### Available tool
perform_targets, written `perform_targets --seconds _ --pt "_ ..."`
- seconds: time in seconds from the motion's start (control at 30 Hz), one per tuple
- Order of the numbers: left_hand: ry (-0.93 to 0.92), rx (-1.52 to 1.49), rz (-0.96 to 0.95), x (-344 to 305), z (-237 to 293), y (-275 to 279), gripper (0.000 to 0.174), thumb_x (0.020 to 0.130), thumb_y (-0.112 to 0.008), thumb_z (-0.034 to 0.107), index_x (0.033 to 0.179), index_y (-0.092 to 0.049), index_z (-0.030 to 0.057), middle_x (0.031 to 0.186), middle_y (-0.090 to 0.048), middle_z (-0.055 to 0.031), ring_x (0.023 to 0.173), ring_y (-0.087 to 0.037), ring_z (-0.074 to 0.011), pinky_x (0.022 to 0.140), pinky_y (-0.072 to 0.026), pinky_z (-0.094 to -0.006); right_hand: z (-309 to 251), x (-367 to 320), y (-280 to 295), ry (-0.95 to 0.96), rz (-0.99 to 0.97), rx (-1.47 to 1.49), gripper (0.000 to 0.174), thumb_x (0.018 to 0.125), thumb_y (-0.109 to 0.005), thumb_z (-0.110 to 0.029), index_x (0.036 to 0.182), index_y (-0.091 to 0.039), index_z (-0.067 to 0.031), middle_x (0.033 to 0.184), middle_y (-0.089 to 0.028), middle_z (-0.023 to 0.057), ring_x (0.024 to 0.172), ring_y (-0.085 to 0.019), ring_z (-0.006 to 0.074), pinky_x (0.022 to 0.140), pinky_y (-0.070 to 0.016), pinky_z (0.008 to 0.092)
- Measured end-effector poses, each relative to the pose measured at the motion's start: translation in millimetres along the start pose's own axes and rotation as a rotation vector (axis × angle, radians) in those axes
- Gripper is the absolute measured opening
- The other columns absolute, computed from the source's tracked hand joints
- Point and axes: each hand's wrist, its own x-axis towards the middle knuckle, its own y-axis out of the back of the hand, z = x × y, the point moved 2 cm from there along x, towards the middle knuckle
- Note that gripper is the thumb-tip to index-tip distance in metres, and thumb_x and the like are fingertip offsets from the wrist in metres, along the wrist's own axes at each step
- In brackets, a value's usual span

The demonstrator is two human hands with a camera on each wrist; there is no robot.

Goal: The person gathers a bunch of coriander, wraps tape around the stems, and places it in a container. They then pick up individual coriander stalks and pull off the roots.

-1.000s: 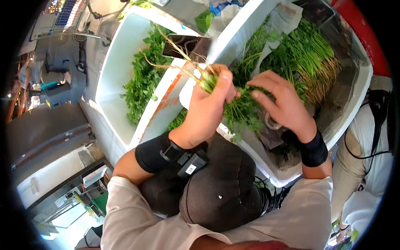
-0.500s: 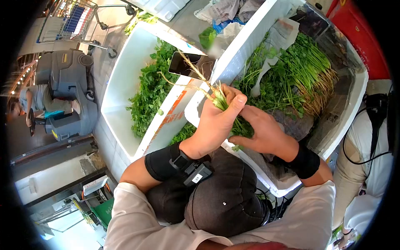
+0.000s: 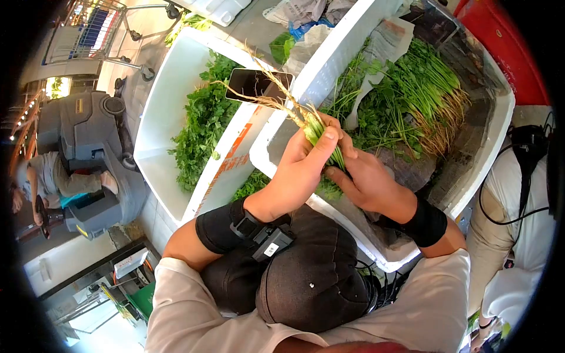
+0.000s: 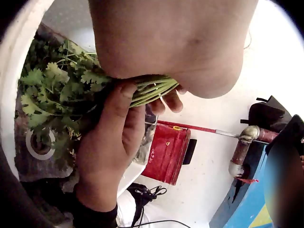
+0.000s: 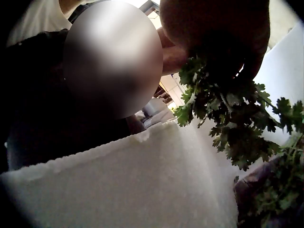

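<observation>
Over the nearer edge of a white foam box, a small bunch of coriander point(image 3: 316, 130) is held, its pale roots pointing up and away. My left hand point(image 3: 300, 170) grips the stems just below the roots, thumb on top. Close beside it, my right hand point(image 3: 374, 181) pinches the same stems lower down. In the left wrist view, the thumb of the right hand point(image 4: 107, 137) lies along the green stems point(image 4: 154, 90). Leaves of the bunch point(image 5: 237, 114) hang below the dark right hand in the right wrist view.
The right foam box point(image 3: 329, 56) contains a rooted pile of coriander point(image 3: 412, 94) and paper. More leafy greens point(image 3: 206, 117) fill part of the left foam box point(image 3: 162, 123). A phone point(image 3: 259, 85) lies at the rim between them. A red container point(image 3: 500, 47) stands behind.
My right hand has come in from the right, apart from the left hand, to take hold of the stems beside it. The left hand keeps its grip on the bunch.
</observation>
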Motion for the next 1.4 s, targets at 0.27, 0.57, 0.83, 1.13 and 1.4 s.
perform_targets --seconds 0.27,0.57,0.83,1.13,1.4 --pt "-0.027 0.005 -0.026 -4 -1 0 0.020 0.112 -0.041 0.024 0.098 -0.043 0.0099 0.087 -0.040 -0.0019 0.083 -0.045 -0.0170 0.080 -0.0424 -0.0337 3 4 2 0.057 -0.010 0.086 0.026 0.095 -0.069 -0.021 0.103 -0.057 0.0015 0.094 -0.058 0.0194 0.088 -0.061 0.0424 0.077 -0.0512 0.0478" --pt "-0.070 0.162 0.137 -7 8 3 0.024 0.113 -0.040 0.023 0.093 -0.047 0.0097 0.086 -0.041 0.0000 0.076 -0.038 -0.0129 0.081 -0.0405 -0.0341 31 13 63 -0.023 0.152 -0.228 0.028 0.095 -0.068 -0.025 0.108 -0.066 -0.0002 0.104 -0.063 0.0173 0.099 -0.060 0.0384 0.088 -0.0495 0.0452" --pt "0.028 0.050 0.074 -7 7 2 0.013 0.109 -0.052 0.021 0.105 -0.048 0.0093 0.082 -0.042 0.0015 0.071 -0.038 -0.0099 0.071 -0.0368 -0.0299 101 -2 134 -0.692 0.159 -0.745 0.043 0.098 -0.062 -0.039 0.123 -0.068 -0.0052 0.125 -0.064 0.0215 0.115 -0.059 0.0424 0.101 -0.0471 0.0506" --pt "0.109 0.069 0.000 -10 4 5 0.034 0.098 -0.070 0.009 0.083 -0.039 0.0123 0.077 -0.040 0.0060 0.070 -0.035 -0.0043 0.060 -0.0333 -0.0241 234 21 215 -1.120 -0.030 -0.814 0.071 0.102 -0.056 -0.048 0.155 -0.037 -0.0055 0.153 -0.043 0.0275 0.139 -0.044 0.0451 0.113 -0.0399 0.0534" --pt "0.121 0.132 0.057 -13 7 8 0.038 0.097 -0.072 0.009 0.077 -0.039 0.0126 0.073 -0.037 0.0079 0.069 -0.034 -0.0035 0.059 -0.0315 -0.0237 299 -6 256 -1.124 0.248 -0.699 0.079 0.102 -0.052 -0.052 0.158 -0.026 -0.0012 0.158 -0.035 0.0259 0.146 -0.034 0.0444 0.119 -0.0308 0.0552"
